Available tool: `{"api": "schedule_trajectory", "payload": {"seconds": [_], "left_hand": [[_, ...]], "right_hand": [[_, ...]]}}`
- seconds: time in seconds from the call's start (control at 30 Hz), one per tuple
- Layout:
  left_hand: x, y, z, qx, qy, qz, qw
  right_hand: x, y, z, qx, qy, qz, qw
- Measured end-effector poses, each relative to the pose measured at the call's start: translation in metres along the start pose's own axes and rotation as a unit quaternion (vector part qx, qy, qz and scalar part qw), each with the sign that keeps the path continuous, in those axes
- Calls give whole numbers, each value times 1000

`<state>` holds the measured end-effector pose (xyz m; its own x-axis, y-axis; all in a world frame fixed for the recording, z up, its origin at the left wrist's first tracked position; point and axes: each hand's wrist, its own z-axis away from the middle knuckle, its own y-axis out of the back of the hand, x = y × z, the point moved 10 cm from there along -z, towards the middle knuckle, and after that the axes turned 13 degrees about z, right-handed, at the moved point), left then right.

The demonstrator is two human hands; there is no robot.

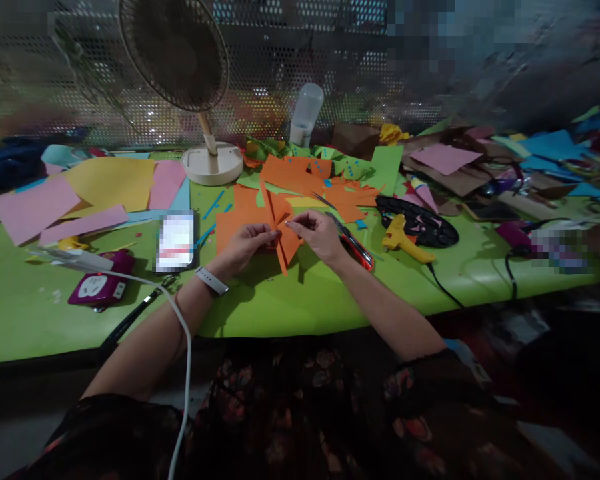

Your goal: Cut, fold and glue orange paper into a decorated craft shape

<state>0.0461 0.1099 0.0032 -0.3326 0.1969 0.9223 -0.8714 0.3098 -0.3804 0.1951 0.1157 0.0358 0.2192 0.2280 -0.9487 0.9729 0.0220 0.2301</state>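
Observation:
My left hand, with a pale band on its wrist, pinches a folded orange paper piece with narrow strips sticking out above and below. From the other side, the closed thumb and fingers of my right hand meet the same piece near its middle. Whether something tiny is also between those fingertips is too small to tell. More orange paper sheets lie beneath and behind my hands. Scissors with red handles rest just right of my right hand.
A yellow glue gun lies against a black tray on the right. A phone, a purple device and a white cable are left. Behind stand a fan, a clear bottle and coloured paper scraps.

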Motion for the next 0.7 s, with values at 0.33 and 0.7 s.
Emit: {"api": "schedule_trajectory", "payload": {"seconds": [0.33, 0.7], "left_hand": [[6, 4, 1, 20, 14, 20, 1000], [9, 11, -1, -1, 13, 17, 1000]], "right_hand": [[6, -9, -2, -41, 30, 30, 998], [-25, -6, 8, -22, 158, 93, 983]]}}
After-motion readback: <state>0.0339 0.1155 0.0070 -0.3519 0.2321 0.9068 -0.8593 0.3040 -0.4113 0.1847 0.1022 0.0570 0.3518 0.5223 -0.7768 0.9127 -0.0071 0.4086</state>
